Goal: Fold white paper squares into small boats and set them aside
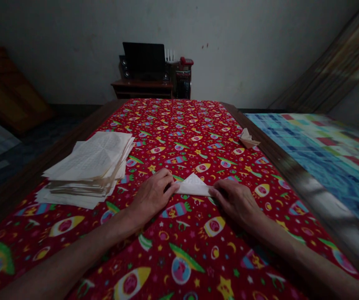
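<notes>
A small sheet of white paper (194,187), folded into a low triangle with a straight band along its lower edge, lies in front of me on the red patterned cloth. My left hand (158,187) pinches its left end between thumb and curled fingers. At the right end my right hand (234,198) grips the paper the same way. Left of my left hand sits a thick, uneven stack of paper sheets (88,160), the top one creased and printed. A folded paper piece (248,138) rests farther off, near the cloth's right edge.
The red cloth (179,258) covers a long dark wooden table (295,179). A bed with a blue checked cover (295,146) stands to the right. Beyond the table's far end are a monitor (144,58), speakers and a red telephone (186,61). Wooden furniture (13,91) stands at left.
</notes>
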Demonstrator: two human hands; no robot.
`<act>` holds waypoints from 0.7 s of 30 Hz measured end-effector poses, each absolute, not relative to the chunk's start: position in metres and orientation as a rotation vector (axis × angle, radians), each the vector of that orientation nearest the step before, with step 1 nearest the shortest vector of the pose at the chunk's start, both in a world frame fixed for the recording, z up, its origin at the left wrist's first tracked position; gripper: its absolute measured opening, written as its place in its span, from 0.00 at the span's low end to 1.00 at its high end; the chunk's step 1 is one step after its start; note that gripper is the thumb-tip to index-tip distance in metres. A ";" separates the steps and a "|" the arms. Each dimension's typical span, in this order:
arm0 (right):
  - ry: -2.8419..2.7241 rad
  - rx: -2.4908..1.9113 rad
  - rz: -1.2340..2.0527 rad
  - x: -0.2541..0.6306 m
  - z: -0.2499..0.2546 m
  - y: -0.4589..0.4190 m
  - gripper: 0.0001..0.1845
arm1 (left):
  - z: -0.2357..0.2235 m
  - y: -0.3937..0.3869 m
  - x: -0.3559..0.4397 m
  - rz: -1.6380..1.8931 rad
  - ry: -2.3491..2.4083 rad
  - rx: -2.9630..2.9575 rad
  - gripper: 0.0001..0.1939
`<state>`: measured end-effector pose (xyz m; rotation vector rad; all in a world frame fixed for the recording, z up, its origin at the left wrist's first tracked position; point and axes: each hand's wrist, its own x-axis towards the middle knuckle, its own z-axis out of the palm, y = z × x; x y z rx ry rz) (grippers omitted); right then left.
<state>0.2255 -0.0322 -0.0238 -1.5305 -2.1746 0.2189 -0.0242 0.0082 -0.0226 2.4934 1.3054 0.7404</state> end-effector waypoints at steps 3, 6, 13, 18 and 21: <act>-2.212 -1.522 0.188 0.226 -0.024 -0.031 0.15 | -0.021 0.007 -0.023 0.712 1.330 2.547 0.11; -2.237 -1.508 0.175 0.226 -0.024 -0.030 0.15 | -0.019 0.008 -0.022 0.682 1.359 2.570 0.11; -2.223 -1.484 0.207 0.227 -0.025 -0.029 0.13 | -0.021 0.011 -0.023 0.742 1.378 2.541 0.05; -2.240 -1.518 0.161 0.225 -0.025 -0.030 0.13 | -0.016 0.004 -0.019 0.742 1.118 2.867 0.18; -2.245 -1.518 0.144 0.224 -0.024 -0.030 0.13 | -0.011 -0.002 -0.013 0.576 0.902 3.057 0.19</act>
